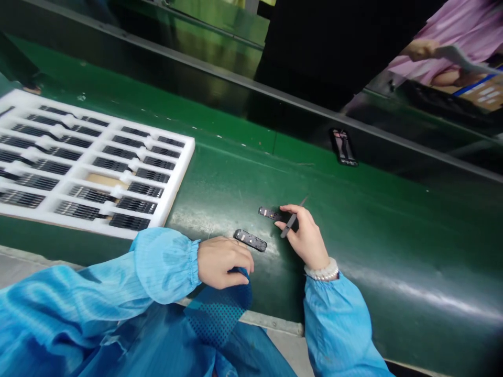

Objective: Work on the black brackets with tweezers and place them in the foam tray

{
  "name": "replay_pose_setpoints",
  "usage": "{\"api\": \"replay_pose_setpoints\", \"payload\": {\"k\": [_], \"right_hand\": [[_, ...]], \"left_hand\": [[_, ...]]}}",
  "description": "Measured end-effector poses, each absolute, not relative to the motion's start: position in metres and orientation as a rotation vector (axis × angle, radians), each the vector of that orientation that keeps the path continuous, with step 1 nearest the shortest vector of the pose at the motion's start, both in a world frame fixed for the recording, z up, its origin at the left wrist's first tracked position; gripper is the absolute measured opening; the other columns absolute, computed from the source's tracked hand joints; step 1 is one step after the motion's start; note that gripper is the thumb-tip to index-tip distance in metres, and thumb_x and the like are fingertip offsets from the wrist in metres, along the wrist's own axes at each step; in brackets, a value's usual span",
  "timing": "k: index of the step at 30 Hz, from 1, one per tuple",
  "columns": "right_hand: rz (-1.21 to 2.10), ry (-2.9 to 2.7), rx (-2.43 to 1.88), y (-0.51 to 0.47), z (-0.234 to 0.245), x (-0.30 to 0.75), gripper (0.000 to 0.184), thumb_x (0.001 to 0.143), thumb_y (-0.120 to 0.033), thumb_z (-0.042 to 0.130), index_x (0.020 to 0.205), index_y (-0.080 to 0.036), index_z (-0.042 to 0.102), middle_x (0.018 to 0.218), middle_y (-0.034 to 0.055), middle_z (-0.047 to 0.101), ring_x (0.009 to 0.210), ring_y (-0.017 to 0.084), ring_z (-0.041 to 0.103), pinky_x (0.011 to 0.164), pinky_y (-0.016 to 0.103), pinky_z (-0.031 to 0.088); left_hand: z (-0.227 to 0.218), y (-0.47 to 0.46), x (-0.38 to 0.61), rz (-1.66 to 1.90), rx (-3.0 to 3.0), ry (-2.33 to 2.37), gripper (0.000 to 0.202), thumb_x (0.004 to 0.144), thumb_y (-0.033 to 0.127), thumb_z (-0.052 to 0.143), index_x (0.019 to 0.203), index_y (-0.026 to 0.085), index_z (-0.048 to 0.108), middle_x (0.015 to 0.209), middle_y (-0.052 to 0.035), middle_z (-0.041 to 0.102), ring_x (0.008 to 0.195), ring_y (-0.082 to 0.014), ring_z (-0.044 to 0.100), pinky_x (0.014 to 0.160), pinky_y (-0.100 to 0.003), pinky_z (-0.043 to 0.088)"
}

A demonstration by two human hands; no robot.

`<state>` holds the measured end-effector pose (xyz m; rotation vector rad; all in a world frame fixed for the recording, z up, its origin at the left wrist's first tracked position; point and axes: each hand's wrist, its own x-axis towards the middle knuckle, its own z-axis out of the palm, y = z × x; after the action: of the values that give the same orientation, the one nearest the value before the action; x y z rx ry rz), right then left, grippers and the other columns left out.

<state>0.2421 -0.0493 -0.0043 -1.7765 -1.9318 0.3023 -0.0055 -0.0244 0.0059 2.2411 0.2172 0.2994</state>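
My left hand [220, 260] is closed on a blue dotted cloth [220, 306] at the near edge of the green conveyor belt [373, 230]. Just beyond its fingertips lies a small flat black part [250, 240]. My right hand [305, 238] grips thin dark tweezers [293, 219] that point up and away. Its fingers rest on a second small black part [269, 213] lying on the belt. Both arms wear light blue sleeves, and a pearl bracelet [322, 272] circles the right wrist.
A white foam tray [176, 173] with several rows of black parts lies on the belt at left. Another black part [343, 147] lies at the belt's far edge. Across the belt, a person in pink [444, 52] holds a sheet.
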Motion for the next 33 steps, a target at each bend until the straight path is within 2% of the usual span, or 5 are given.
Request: {"api": "replay_pose_setpoints", "payload": {"k": [7,15,23,27,33], "right_hand": [[0.148,-2.102,-1.719,-0.046,0.004,0.231,0.022,0.082,-0.02,0.058,0.103,-0.02,0.053,0.088,0.0074,0.065,0.087,0.024,0.06,0.076,0.036,0.051],[-0.007,-2.06,-1.741,-0.051,-0.003,0.229,0.021,0.082,-0.024,0.055,0.102,-0.018,0.052,0.084,0.0071,0.065,0.081,0.023,0.062,0.072,0.034,0.051],[0.271,-1.829,-1.831,-0.061,0.005,0.227,0.023,0.083,-0.031,0.054,0.102,-0.02,0.049,0.09,0.008,0.069,0.087,0.022,0.066,0.076,0.035,0.051],[0.307,-1.425,-1.938,-0.068,0.009,0.231,0.017,0.088,-0.034,0.047,0.1,-0.022,0.046,0.089,0.0071,0.073,0.078,0.019,0.069,0.07,0.031,0.05],[0.342,-1.388,-1.985,-0.075,0.008,0.224,0.009,0.087,-0.027,0.043,0.094,-0.023,0.045,0.091,0.0075,0.073,0.08,0.02,0.068,0.07,0.031,0.048]], "left_hand": [[0.006,-0.023,-0.005,0.299,2.237,0.207,0.004,0.08,0.021,0.062,0.077,0.019,0.063,0.093,0.0004,0.071,0.086,-0.014,0.065,0.08,-0.024,0.047],[0.004,-0.022,-0.004,0.323,2.231,0.193,0.006,0.08,0.021,0.063,0.076,0.018,0.063,0.093,-0.0002,0.071,0.085,-0.0141,0.064,0.079,-0.023,0.047],[0.005,-0.022,-0.004,0.309,2.231,0.228,0.004,0.08,0.021,0.063,0.077,0.018,0.063,0.094,0.0001,0.071,0.086,-0.0145,0.064,0.082,-0.024,0.046],[0.004,-0.022,-0.005,0.295,2.23,0.227,0.005,0.081,0.021,0.062,0.077,0.018,0.064,0.094,0.0002,0.071,0.087,-0.0147,0.064,0.082,-0.025,0.046],[0.005,-0.022,-0.006,0.249,2.219,0.24,0.005,0.082,0.021,0.061,0.079,0.018,0.064,0.097,0.0001,0.071,0.088,-0.0146,0.064,0.083,-0.025,0.046]]}}
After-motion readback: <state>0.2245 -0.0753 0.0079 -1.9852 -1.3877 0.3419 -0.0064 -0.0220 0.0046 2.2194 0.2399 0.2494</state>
